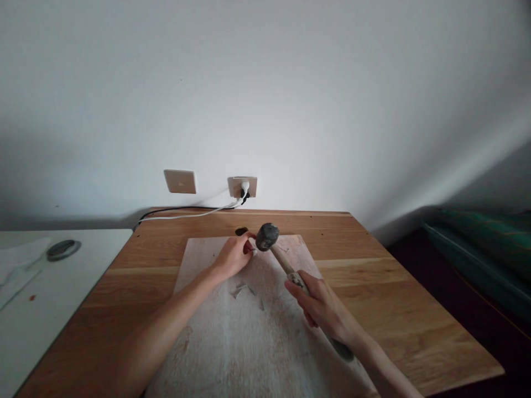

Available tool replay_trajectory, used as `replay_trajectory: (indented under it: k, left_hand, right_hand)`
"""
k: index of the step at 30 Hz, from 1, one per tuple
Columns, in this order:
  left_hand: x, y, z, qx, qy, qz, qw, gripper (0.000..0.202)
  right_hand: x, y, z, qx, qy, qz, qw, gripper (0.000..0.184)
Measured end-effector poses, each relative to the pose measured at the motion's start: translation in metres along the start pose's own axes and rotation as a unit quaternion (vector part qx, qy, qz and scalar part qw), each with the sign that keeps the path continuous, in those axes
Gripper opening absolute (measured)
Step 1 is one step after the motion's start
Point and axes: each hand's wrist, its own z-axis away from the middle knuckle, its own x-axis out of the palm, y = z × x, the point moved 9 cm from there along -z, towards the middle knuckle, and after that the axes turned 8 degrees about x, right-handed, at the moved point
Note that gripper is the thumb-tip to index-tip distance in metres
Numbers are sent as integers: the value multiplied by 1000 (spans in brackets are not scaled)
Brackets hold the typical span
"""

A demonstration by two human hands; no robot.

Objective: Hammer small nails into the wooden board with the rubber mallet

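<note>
L hand (237, 255): fingers curled in, tips at a small pale bit (254, 252) nr the far edge of the board (224, 337); bit's mostly hidden, can't tell if it's pinched or just touched. R hand (319, 298): wrapped round the mallet (267, 236) handle, dark head up-L of the hand, just beside the L fingertips; handle butt pokes out below, nr R wrist.

L to R: white tabletop (78, 293) w/ thin pale sheet (20, 260) & dark round cap (63, 250). Next, brown wood table (357, 276), blk & wht cords (178, 216) along its back edge, running to plugs in the wall socket (233, 187); 2nd wall plate (180, 181) is L of that. Board lies flat mid-table; on it, a few thin metal-looking pcs (239, 290) betw. the forearms, one more (262, 304) just R of them. Another (286, 250) lies R of mallet head. Far R, past table: blue-green item (477, 271), can't ID.
</note>
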Motion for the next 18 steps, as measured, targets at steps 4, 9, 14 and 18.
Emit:
replay_trajectory:
  k: [4,9,14,18]
  left_hand:
    - [1,1,0,1,-5,-6,1000,50]
    - [2,0,0,1,-8,-4,1000,55]
    - [3,1,0,-1,-17,-9,1000,54]
    - [2,3,0,10,-12,-1,1000,54]
  right_hand:
    - [2,2,-1,11,-3,-2,1000,41]
    - [0,-2,0,12,0,1,1000,40]
    - [3,-1,-2,1,0,13,1000,39]
    - [5,2,-3,-1,0,20,1000,40]
